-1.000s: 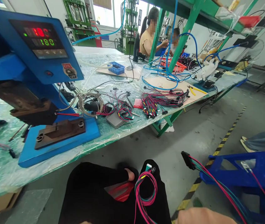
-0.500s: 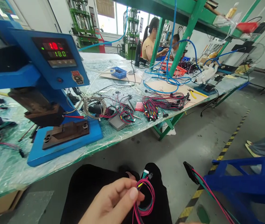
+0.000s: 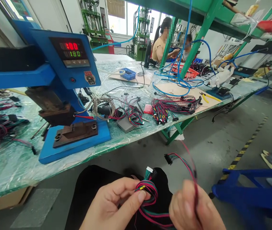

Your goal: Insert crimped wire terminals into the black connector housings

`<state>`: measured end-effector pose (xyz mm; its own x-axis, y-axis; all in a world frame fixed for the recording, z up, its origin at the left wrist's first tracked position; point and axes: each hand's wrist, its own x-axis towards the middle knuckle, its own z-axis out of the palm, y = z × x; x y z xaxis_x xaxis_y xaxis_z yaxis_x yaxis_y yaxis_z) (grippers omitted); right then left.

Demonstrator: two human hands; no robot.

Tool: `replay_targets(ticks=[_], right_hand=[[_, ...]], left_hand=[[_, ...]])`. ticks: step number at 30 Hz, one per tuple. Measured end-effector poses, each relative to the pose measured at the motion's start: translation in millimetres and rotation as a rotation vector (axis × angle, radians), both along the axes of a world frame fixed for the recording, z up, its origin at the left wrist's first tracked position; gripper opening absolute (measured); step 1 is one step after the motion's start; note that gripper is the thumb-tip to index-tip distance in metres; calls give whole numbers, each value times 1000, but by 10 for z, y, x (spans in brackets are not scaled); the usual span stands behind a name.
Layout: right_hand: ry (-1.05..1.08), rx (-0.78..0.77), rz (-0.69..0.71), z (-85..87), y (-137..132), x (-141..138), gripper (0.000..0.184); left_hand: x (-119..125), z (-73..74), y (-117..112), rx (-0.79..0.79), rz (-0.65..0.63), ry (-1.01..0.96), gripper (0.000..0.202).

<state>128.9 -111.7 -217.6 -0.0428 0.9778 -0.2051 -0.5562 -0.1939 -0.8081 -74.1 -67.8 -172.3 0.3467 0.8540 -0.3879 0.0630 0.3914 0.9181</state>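
Harness (image 3: pixel 150 185): coiled, held in the air over the lap (image 3: pixel 89 180), off the near edge of the table (image 3: pixel 117 139).
Left hand (image 3: pixel 118 204): thumb and fingers pinch the coil at its yellow band (image 3: pixel 142 187); a slack pinch could let the turns spring open.
Right hand (image 3: pixel 193 206): fingers curled around the long tail; a hard tug could warp the coil or pull it loose.
Black plug (image 3: pixel 168 158): sticks out free toward the table's near edge; swinging, it could snag.
White plug (image 3: pixel 149 170): pokes past the coil; a stray turn could trap it.
Press (image 3: pixel 61 72): stands along the near edge, left; display (image 3: pixel 72 51) lit, block (image 3: pixel 56 115) probably hot, so touching wires could scorch.
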Motion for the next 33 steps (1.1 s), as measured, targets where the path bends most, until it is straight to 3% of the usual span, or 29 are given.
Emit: replay_targets(ticks=[3,5,10,19,24,28,31,33], right_hand=[[41,-47,-13,147,123,-164,38],[11,-73,-30,178,190,-251,41],[-63,-165,-15,163,253,-346,52],[-65,-188,-58,185,262,-347,51],[-28,-184,-25,168,258,-363,46],[-1,-183,-21,153,269,-376,44],[33,-181,-7,124,271,-381,41],[65,-186,16,103,269,-384,39]], left_hand=[[-12,30,17,51,-21,53,32],[-11,57,30,83,-51,87,32],[-8,64,32,108,-108,61,31],[10,-18,-16,7,-63,-130,24],[2,-23,-28,7,-46,-42,26],[-4,-96,-92,212,59,74,18],[-11,-174,-142,539,161,224,15],[-18,-205,-157,743,165,343,18]])
